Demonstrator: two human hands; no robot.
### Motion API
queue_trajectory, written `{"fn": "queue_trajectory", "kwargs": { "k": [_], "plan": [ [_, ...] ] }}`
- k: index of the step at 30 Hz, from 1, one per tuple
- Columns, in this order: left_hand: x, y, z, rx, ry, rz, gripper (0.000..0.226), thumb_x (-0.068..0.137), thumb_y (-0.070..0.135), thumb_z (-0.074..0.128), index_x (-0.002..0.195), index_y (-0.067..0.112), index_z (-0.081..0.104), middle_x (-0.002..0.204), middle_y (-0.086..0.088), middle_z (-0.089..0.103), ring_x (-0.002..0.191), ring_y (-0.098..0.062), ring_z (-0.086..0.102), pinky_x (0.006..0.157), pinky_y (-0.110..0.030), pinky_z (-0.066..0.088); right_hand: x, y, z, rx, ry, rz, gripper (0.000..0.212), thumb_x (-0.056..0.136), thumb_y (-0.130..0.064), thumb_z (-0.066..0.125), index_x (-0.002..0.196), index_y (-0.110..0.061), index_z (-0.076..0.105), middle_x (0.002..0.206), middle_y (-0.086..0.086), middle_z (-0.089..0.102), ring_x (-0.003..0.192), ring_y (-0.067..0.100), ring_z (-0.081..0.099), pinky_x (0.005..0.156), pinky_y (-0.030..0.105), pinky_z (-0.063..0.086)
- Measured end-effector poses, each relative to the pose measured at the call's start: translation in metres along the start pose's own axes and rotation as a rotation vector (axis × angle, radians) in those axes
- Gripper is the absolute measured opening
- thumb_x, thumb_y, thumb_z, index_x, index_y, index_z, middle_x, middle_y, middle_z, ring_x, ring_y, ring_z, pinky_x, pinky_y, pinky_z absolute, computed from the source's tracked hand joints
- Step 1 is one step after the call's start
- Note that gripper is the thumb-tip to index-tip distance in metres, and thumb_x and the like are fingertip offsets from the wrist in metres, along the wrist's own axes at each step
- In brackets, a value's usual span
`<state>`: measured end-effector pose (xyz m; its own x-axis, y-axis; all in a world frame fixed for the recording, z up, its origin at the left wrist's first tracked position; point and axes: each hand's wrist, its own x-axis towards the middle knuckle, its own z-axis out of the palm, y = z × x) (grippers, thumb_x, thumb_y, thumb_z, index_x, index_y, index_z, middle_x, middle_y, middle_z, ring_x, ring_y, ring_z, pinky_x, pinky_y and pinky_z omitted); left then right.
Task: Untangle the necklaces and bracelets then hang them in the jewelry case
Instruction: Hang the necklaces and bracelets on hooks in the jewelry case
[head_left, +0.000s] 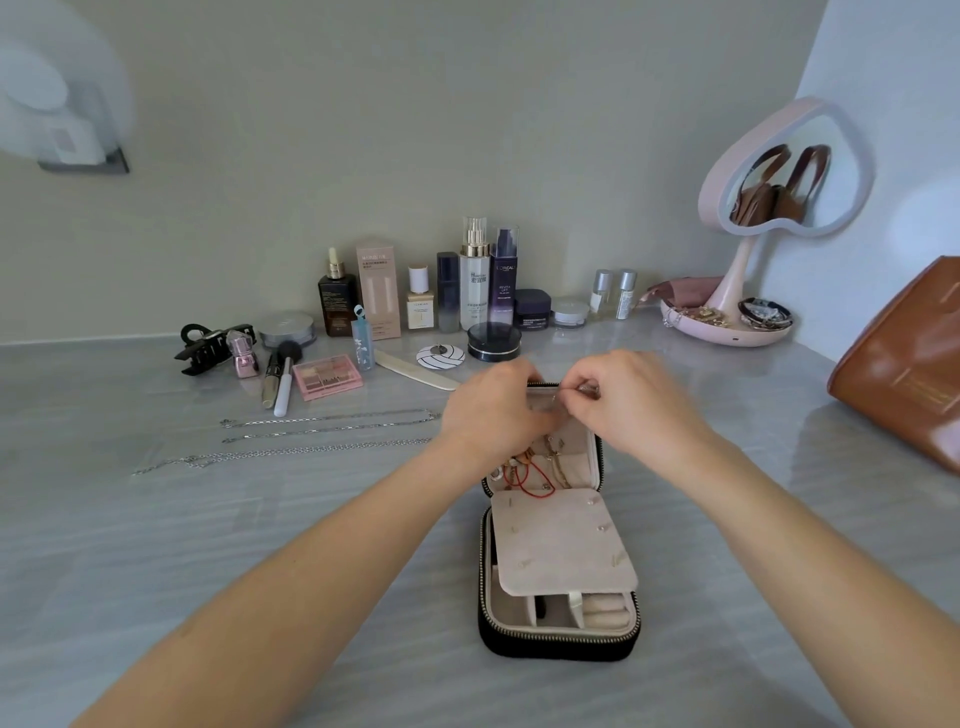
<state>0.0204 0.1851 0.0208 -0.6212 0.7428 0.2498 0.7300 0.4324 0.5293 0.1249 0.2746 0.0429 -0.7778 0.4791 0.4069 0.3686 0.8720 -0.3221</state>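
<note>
A black zip jewelry case (558, 642) lies open in the middle of the table, its pink lining and a pink flap (561, 540) showing. Thin chains and a red cord bracelet (530, 475) hang inside the upright lid. Both hands work at the lid's top edge: my left hand (491, 410) has its fingers curled against the lining, and my right hand (623, 400) pinches a small silver piece there. What the left fingers hold is hidden. Three silver chains (327, 434) lie stretched out on the table to the left of the case.
Cosmetic bottles and jars (478, 286) line the back wall. A black hair claw (208, 348), brushes and a pink palette (327, 376) lie at the back left. A pink heart mirror stand (727, 312) with a jewelry dish stands back right, a brown bag (904, 364) beside it.
</note>
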Motion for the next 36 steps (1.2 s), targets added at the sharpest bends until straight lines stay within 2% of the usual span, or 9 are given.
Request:
{"fn": "queue_trajectory", "kwargs": {
  "k": [4,7,11,15,21,26,29,32,36],
  "plan": [
    [0.002,-0.003,-0.001,-0.038,0.003,0.023,0.033,0.074,0.041,0.068,0.101,0.023,0.060,0.095,0.003,0.064,0.089,-0.018,0.059,0.074,-0.031,0.047,0.000,0.007,0.003,0.014,0.018,0.062,0.010,0.080,-0.028,0.064,0.075,-0.020,0.069,0.077,0.002,0.070,0.082,0.025,0.062,0.069,0.034,0.051],
    [0.001,-0.004,-0.002,-0.105,0.004,0.024,0.030,0.074,0.039,0.070,0.099,0.025,0.060,0.087,0.008,0.063,0.083,-0.014,0.059,0.070,-0.029,0.047,0.001,0.008,0.003,0.030,0.062,0.091,0.014,0.080,-0.032,0.067,0.073,-0.020,0.066,0.077,0.002,0.070,0.081,0.024,0.062,0.068,0.033,0.051],
    [0.000,-0.006,-0.001,-0.131,0.008,0.037,0.031,0.073,0.037,0.070,0.100,0.025,0.061,0.093,0.006,0.064,0.087,-0.016,0.059,0.076,-0.032,0.050,0.002,0.007,0.006,-0.025,0.082,0.106,0.015,0.081,-0.034,0.064,0.072,-0.022,0.062,0.080,0.002,0.069,0.083,0.026,0.061,0.064,0.031,0.047],
    [0.001,-0.007,0.000,-0.123,0.002,0.036,0.034,0.072,0.031,0.068,0.104,0.024,0.060,0.100,0.002,0.065,0.092,-0.020,0.060,0.080,-0.036,0.051,0.001,0.007,0.012,-0.134,0.093,0.081,0.012,0.082,-0.028,0.058,0.072,-0.020,0.058,0.077,0.003,0.066,0.079,0.030,0.059,0.059,0.029,0.039],
    [0.000,-0.006,0.001,-0.128,0.026,0.020,0.030,0.070,0.028,0.066,0.099,0.026,0.062,0.093,0.003,0.065,0.086,-0.021,0.062,0.075,-0.037,0.053,-0.004,0.007,0.012,-0.166,0.041,0.047,0.012,0.080,-0.020,0.056,0.068,-0.021,0.054,0.074,0.002,0.066,0.077,0.030,0.059,0.059,0.029,0.041],
    [-0.001,-0.005,0.000,-0.115,0.025,0.032,0.032,0.072,0.030,0.067,0.103,0.026,0.060,0.096,0.002,0.064,0.091,-0.021,0.061,0.077,-0.035,0.052,-0.014,0.009,0.011,-0.163,-0.043,0.048,0.019,0.078,-0.021,0.058,0.061,-0.023,0.048,0.071,-0.002,0.065,0.076,0.026,0.059,0.059,0.028,0.042],
    [-0.003,-0.006,0.000,-0.050,0.037,0.065,0.037,0.074,0.033,0.067,0.109,0.023,0.058,0.105,-0.001,0.061,0.097,-0.022,0.058,0.076,-0.030,0.047,-0.018,0.010,0.012,-0.168,-0.079,0.036,0.024,0.077,-0.028,0.061,0.058,-0.024,0.047,0.071,-0.004,0.064,0.078,0.025,0.059,0.060,0.027,0.041],
    [-0.006,-0.008,-0.003,-0.029,0.026,0.091,0.048,0.073,0.032,0.070,0.117,0.023,0.053,0.114,-0.002,0.058,0.103,-0.022,0.057,0.080,-0.031,0.046,-0.021,0.009,0.008,-0.150,-0.112,0.038,0.028,0.075,-0.035,0.065,0.055,-0.026,0.049,0.069,-0.007,0.062,0.078,0.022,0.059,0.061,0.027,0.041],
    [-0.017,-0.019,-0.017,-0.048,-0.039,0.069,0.064,0.071,0.038,0.073,0.128,0.024,0.044,0.124,0.002,0.055,0.108,-0.019,0.055,0.086,-0.033,0.047,-0.020,0.006,-0.002,-0.088,-0.117,0.030,0.023,0.071,-0.048,0.069,0.064,-0.030,0.057,0.062,-0.012,0.055,0.074,0.015,0.055,0.057,0.027,0.040]
  ]
}}
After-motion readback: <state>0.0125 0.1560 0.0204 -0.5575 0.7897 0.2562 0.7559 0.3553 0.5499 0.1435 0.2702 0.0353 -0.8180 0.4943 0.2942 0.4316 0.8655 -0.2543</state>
